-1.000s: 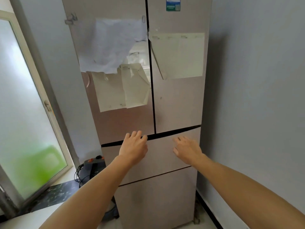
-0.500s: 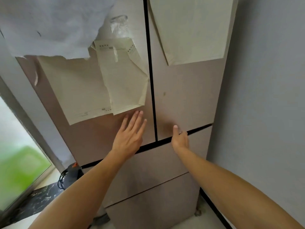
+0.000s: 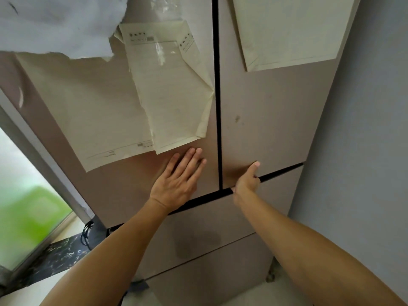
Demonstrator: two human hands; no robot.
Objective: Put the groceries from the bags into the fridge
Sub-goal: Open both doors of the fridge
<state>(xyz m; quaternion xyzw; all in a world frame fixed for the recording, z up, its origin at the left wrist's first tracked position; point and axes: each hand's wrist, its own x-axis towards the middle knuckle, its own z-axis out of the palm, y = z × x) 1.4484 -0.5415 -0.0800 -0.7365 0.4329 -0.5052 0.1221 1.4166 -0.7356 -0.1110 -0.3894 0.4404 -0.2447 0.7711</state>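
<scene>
While shut, fridge (image 3: 265, 129) upright, right hand (image 3: 246, 184) at door edge

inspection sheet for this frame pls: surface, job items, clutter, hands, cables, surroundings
Surface: fridge front, both upper doors shut; drawers below shut.
Job's things: no bags or groceries seen.
Clutter: cream paper sheets and a torn white sheet stuck on the doors.
Hands: left hand flat on the left door, fingers spread; right hand with fingers hooked under the right door's bottom edge, thumb on its face.
Cables: black cable bundle on the floor left of the fridge.
Surroundings: grey wall at right; frosted glass door at left.
</scene>
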